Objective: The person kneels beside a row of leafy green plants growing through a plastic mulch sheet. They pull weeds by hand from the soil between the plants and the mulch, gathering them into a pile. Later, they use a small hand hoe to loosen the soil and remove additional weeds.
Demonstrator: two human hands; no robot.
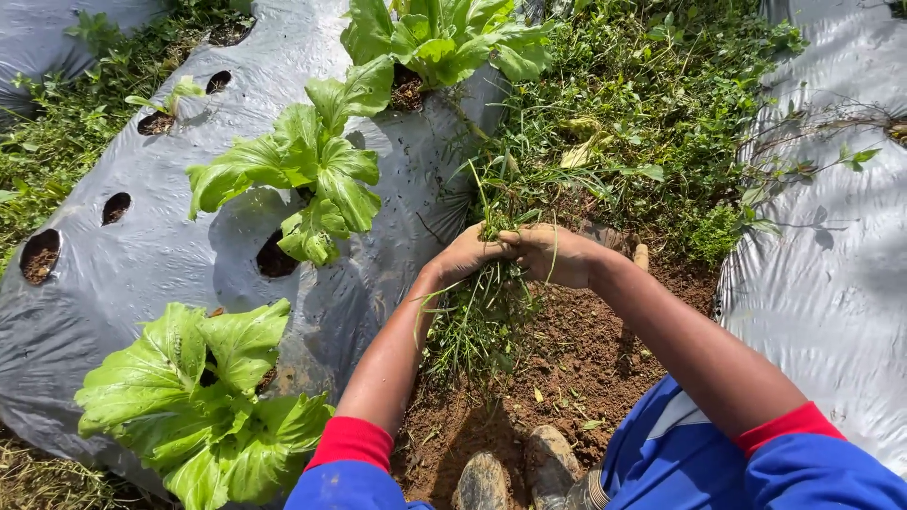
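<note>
Both hands meet over the furrow between two plastic-covered beds. The left hand and the right hand have their fingers clamped together on one clump of weeds, knuckles almost touching, probably so the pull comes from both arms at once. The grass blades fan up above the fingers and hang in a loose tuft just below them, over the bare brown soil. Whether the roots are out of the ground is hard to tell, since the tuft hides them.

Left of the fingers runs the silver mulch sheet, laid over the raised bed with round planting holes cut in it. These holes serve as the containers here: several hold leafy green plants, such as the one near the fingers and the large one down beside the left sleeve, while others, like the hole far to the left, show only dark earth. Right of the fingers lies a second sheet. Beyond the fingers, dense weeds fill the furrow. Below them, two muddy boots stand on the cleared soil.
</note>
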